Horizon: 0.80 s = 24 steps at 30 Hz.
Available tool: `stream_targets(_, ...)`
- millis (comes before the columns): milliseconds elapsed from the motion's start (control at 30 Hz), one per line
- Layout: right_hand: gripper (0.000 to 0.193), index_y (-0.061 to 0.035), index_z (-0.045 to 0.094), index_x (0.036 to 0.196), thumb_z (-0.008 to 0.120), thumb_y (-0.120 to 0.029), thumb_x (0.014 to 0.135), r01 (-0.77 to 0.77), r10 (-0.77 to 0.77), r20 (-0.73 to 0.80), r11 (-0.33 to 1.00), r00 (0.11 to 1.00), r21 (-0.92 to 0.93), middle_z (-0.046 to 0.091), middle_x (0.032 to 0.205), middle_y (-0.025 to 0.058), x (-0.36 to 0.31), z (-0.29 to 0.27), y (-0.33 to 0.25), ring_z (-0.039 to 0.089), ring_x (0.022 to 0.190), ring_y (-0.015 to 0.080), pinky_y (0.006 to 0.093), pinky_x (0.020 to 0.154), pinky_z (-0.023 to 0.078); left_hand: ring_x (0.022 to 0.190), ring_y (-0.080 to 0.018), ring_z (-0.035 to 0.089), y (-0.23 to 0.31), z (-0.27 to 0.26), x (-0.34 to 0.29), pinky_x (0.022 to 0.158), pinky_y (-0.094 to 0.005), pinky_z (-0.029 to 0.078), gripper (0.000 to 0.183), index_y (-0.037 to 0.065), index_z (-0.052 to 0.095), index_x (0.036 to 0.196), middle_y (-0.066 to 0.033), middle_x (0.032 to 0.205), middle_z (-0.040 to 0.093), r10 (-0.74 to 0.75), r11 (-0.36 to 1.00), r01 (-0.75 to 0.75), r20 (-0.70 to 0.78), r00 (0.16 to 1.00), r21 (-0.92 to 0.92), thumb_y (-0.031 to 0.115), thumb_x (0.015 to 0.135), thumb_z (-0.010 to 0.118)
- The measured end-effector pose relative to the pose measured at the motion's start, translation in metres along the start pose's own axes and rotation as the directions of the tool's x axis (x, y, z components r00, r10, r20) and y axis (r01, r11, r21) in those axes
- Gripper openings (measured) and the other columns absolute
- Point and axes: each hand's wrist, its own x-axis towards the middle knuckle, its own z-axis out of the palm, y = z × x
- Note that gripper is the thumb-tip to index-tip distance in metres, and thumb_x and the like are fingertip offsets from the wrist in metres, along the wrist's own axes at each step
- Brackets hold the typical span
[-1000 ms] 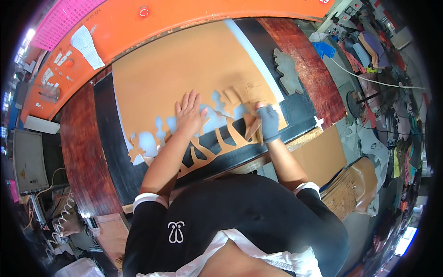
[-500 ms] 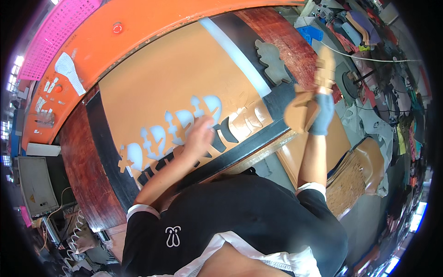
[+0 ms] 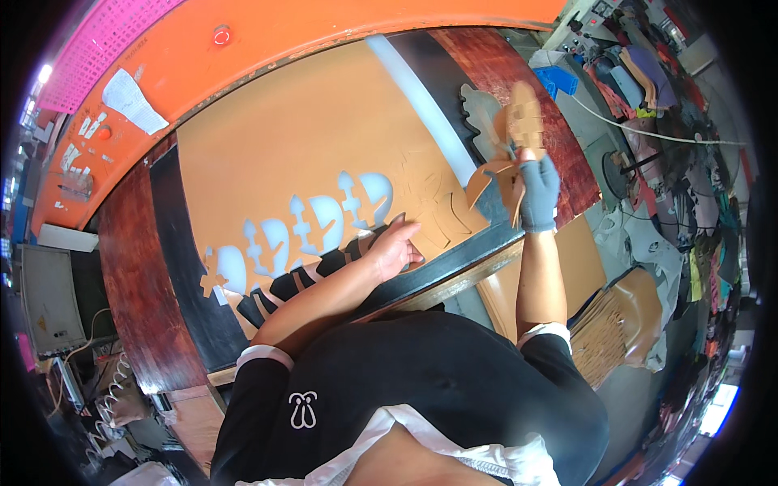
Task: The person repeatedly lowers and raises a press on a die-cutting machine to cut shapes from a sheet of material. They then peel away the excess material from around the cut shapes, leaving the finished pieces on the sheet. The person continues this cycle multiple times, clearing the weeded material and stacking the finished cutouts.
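Observation:
A large tan leather sheet (image 3: 308,146) lies on the black bed of a cutting press, with a row of shaped holes (image 3: 324,223) punched along its near edge. My bare left hand (image 3: 395,249) rests flat on the sheet's near edge, beside the holes. My right hand (image 3: 536,190), in a grey glove, is raised to the right of the sheet and grips tan cut-out leather pieces (image 3: 496,180). Just beyond them a metal cutting die (image 3: 486,113) lies on the dark red side board.
An orange press beam (image 3: 243,49) spans the back. A white strip (image 3: 421,97) borders the sheet's right edge. Stacked tan pieces (image 3: 616,324) sit low at the right, cluttered racks of material (image 3: 648,81) fill the far right, and a grey box (image 3: 53,300) stands at left.
My right hand has lifted the cut pieces off the sheet and swung them rightward. My left hand slid to the sheet's near edge. The view has tilted.

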Motion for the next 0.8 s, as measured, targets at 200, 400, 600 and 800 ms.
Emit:
stream_targets(200,0.021,-0.0045,0.061,0.083,0.053,-0.023,0.088,0.396,-0.259,0.300,0.582,0.918,-0.710,0.062,0.086,0.0169,0.003,0.052,0.027,0.059,0.077,0.0322,0.0386,0.068,0.047,0.103,-0.0202,0.055,-0.003,0.010,0.013,0.086,-0.0398,0.045,0.031,0.009,0.048,0.120,-0.0065,0.114,0.056,0.055,0.990,-0.065,-0.080,0.995,-0.123,0.023,0.093,0.050)
stream_targets(400,0.022,-0.0041,0.060,0.085,0.059,-0.026,0.081,0.596,0.021,0.660,0.409,0.751,-0.691,0.061,0.080,0.0163,-0.029,0.075,0.074,0.058,0.075,0.0350,0.0439,0.068,0.046,0.111,-0.0232,0.052,-0.007,0.014,0.024,0.096,-0.0385,0.041,0.036,0.003,0.048,0.124,-0.0098,0.123,0.053,0.186,0.961,-0.221,-0.203,0.961,-0.165,0.024,0.094,0.049)
stream_targets(600,0.040,-0.0019,0.060,0.096,0.066,-0.035,0.075,0.562,-0.047,0.617,0.473,0.785,-0.679,0.060,0.085,0.0178,-0.036,0.072,0.076,0.058,0.082,0.0346,0.0430,0.072,0.044,0.105,-0.0217,0.054,-0.008,0.019,0.041,0.095,-0.0397,0.041,0.032,0.007,0.054,0.112,-0.0064,0.111,0.059,0.216,0.893,-0.328,-0.344,0.914,-0.308,0.031,0.094,0.046)
stream_targets(800,0.050,-0.0007,0.060,0.098,0.071,-0.041,0.069,0.435,0.011,0.545,0.587,0.839,-0.682,0.060,0.085,0.0181,-0.038,0.072,0.071,0.057,0.082,0.0353,0.0429,0.074,0.045,0.100,-0.0233,0.055,0.004,0.017,0.040,0.094,-0.0405,0.041,0.033,0.006,0.054,0.109,-0.0072,0.102,0.061,0.179,0.843,-0.250,-0.190,0.965,-0.477,0.032,0.091,0.046)
